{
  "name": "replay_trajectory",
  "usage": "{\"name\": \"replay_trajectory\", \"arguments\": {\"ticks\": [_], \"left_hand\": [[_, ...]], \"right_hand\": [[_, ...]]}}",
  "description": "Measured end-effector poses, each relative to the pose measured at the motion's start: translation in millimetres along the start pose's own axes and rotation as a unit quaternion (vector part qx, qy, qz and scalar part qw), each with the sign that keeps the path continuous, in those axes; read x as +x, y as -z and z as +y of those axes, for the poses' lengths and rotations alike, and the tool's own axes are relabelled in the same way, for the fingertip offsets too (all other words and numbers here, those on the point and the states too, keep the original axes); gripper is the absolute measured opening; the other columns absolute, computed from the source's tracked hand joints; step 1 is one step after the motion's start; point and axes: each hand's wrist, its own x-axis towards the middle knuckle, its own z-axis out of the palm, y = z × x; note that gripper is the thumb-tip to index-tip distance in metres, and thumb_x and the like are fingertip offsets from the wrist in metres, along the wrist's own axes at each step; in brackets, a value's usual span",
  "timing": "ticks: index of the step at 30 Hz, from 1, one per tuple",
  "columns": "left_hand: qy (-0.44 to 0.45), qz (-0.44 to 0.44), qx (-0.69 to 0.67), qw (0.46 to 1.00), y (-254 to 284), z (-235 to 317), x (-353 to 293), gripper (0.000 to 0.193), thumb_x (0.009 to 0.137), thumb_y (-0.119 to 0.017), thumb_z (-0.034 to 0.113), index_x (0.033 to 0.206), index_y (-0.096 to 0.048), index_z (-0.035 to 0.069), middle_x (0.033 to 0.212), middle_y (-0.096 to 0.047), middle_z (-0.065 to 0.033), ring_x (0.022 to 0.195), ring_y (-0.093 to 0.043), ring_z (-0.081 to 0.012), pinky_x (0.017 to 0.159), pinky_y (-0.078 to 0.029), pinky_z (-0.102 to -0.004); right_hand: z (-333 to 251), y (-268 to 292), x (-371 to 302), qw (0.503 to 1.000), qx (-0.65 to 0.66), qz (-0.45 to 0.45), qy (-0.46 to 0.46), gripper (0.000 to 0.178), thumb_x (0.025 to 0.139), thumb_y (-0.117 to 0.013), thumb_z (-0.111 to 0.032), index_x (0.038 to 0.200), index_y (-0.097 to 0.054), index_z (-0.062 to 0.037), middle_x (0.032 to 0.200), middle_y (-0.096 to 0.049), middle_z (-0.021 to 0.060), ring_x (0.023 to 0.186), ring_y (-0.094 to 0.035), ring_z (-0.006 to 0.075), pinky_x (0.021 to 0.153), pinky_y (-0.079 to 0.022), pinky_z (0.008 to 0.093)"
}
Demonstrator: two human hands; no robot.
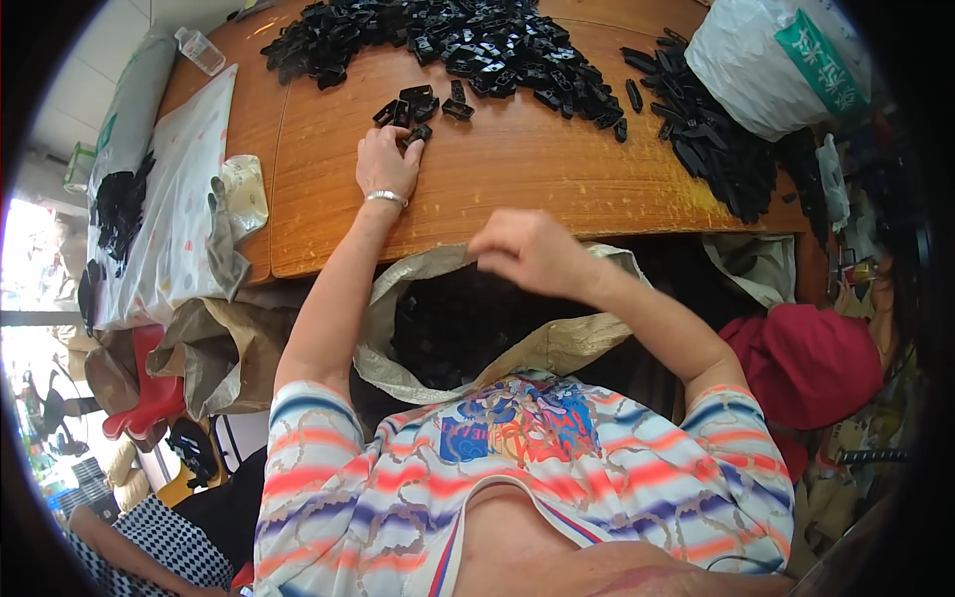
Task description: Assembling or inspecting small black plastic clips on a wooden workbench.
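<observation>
Striped shirt fabric (398, 488) sits nearest, before a wooden table (597, 189). An open sack (557, 343) lies at its edge; a pile of black parts (497, 45) covers the far side. The right hand (532, 249), blurred, curls above the sack, holding something or nothing, I cannot tell. The left hand (388, 162) bends its fingers at a small black piece (419, 132) near the pile, its grip unclear.

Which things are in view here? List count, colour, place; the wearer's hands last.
Table: one, brown, centre.
Small parts: uncountable, black, table's far side.
Long parts: uncountable, black, table's right.
Bag: one, white and green, upper right.
Bottle: one, clear, upper left.
Dotted sheet: one, white, left.
Packet: one, cream, left.
Open sack: one, pale, table's near edge.
Seat-like object: one, red, lower left.
Cloth: one, dark red, right.
Another person's arm: one, bare, lower left.
Shirt: one, multicoloured, on wearer.
Left hand: one, bare, at a small part.
Right hand: one, bare, blurred, above the sack.
</observation>
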Motion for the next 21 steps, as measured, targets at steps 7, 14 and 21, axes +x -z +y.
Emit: {"name": "replay_trajectory", "arguments": {"ticks": [7,14,21], "left_hand": [[-0.105,-0.038,-0.161,0.981,7,15,-9,0.022,0.072,-0.072,0.002,0.089,-0.060,0.007,0.088,-0.061,-0.0094,0.089,-0.056,-0.0294,0.077,-0.048,-0.0370],[-0.284,-0.034,-0.117,0.951,10,19,-11,0.017,0.074,-0.070,0.004,0.088,-0.062,0.009,0.087,-0.058,-0.0069,0.091,-0.053,-0.0292,0.079,-0.047,-0.0378],[-0.216,0.005,-0.102,0.971,13,25,-11,0.026,0.075,-0.073,0.008,0.098,-0.060,0.007,0.099,-0.060,-0.0086,0.096,-0.053,-0.0297,0.083,-0.047,-0.0376]], "right_hand": [[101,42,69,0.981,-0.125,0.131,-0.072,0.012,0.082,-0.061,-0.010,0.089,-0.070,-0.0057,0.087,-0.067,0.0142,0.083,-0.065,0.0326,0.074,-0.052,0.0393],[145,39,147,0.947,-0.311,0.083,-0.005,0.019,0.084,-0.059,-0.011,0.101,-0.068,-0.0113,0.100,-0.059,0.0131,0.084,-0.066,0.0324,0.073,-0.053,0.0406],[144,42,175,0.902,-0.432,-0.006,0.010,0.012,0.085,-0.057,-0.008,0.092,-0.066,-0.0058,0.102,-0.058,0.0169,0.087,-0.066,0.0355,0.075,-0.055,0.0411]]}}
